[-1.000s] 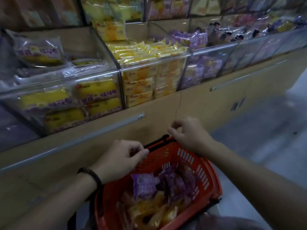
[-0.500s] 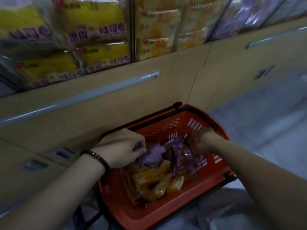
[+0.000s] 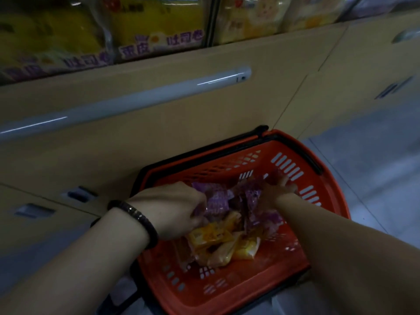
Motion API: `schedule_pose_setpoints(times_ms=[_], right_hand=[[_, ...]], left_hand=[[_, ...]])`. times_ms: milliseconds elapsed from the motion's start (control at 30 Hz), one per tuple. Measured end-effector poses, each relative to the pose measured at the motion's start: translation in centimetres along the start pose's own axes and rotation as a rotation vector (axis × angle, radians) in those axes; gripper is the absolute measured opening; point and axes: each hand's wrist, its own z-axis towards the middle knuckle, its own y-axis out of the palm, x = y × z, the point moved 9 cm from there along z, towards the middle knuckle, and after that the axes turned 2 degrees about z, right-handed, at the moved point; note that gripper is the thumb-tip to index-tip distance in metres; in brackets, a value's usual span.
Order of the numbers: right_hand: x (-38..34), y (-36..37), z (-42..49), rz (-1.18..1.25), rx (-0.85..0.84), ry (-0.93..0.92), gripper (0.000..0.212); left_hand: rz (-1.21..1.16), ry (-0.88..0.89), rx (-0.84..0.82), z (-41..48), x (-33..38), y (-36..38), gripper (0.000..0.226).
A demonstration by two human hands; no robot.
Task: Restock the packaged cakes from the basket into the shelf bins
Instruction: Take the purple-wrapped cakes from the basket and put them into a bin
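Observation:
An orange plastic basket (image 3: 318, 201) sits low in front of the shelf unit, holding purple-wrapped cakes (image 3: 218, 201) and yellow-orange wrapped cakes (image 3: 211, 239). My left hand (image 3: 172, 208), with a dark bracelet on the wrist, is down in the basket and its curled fingers grip a purple packet. My right hand (image 3: 276, 189) is deeper in at the far side, fingers closed among purple packets. At the top of the view, clear shelf bins (image 3: 159, 26) hold yellow packaged cakes.
A tan cabinet front (image 3: 204, 110) with a long pale handle bar (image 3: 136, 98) stands right behind the basket. Grey floor (image 3: 375, 155) lies to the right. Recessed drawer pulls (image 3: 79, 194) sit at lower left.
Both hands dropped from the basket's rim into the basket and closed on purple packets. My view tilted down and moved closer, so the bins slid to the top edge.

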Motion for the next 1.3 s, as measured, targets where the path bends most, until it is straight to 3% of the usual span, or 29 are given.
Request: schedule_pose_setpoints(times_ms=[167, 333, 433, 600, 733, 800, 1167, 1233, 1300], right_hand=[[-0.4, 2.2, 3.3, -0.008, -0.058, -0.044, 0.147], [0.3, 3.6, 6.0, -0.037, -0.07, -0.085, 0.135], [-0.3, 3.9, 7.0, -0.017, -0.047, -0.154, 0.116], [-2.5, 0.4, 1.5, -0.122, 0.004, -0.328, 0.097], [-2.6, -0.5, -0.9, -0.192, -0.004, -0.38, 0.048], [-2.5, -0.5, -1.5, -0.217, -0.006, -0.398, 0.035], [1.4, -1.9, -3.2, -0.128, 0.015, -0.396, 0.025], [1.8, -1.9, -3.6, -0.076, 0.052, -0.38, 0.042], [1.6, -0.8, -3.5, -0.07, 0.068, -0.364, 0.073]], left_hand=[[-0.017, -0.019, -0.02, 0.0, -0.6, -0.4, 0.034], [-0.02, -0.035, -0.011, 0.3, -0.5, -1.5, 0.039], [-0.004, -0.046, -0.028, 0.8, -0.3, -1.3, 0.041], [-0.004, -0.052, -0.078, 0.7, 0.1, -0.8, 0.042], [-0.001, -0.059, -0.084, 0.8, 0.0, -1.0, 0.044], [-0.001, -0.066, -0.088, 0.8, -0.2, -0.8, 0.044], [0.061, -0.126, -0.117, 0.4, -1.7, -1.8, 0.041], [0.065, -0.133, -0.133, 0.0, -1.4, -1.6, 0.043], [0.065, -0.135, -0.152, -0.3, -1.0, -1.3, 0.044]])
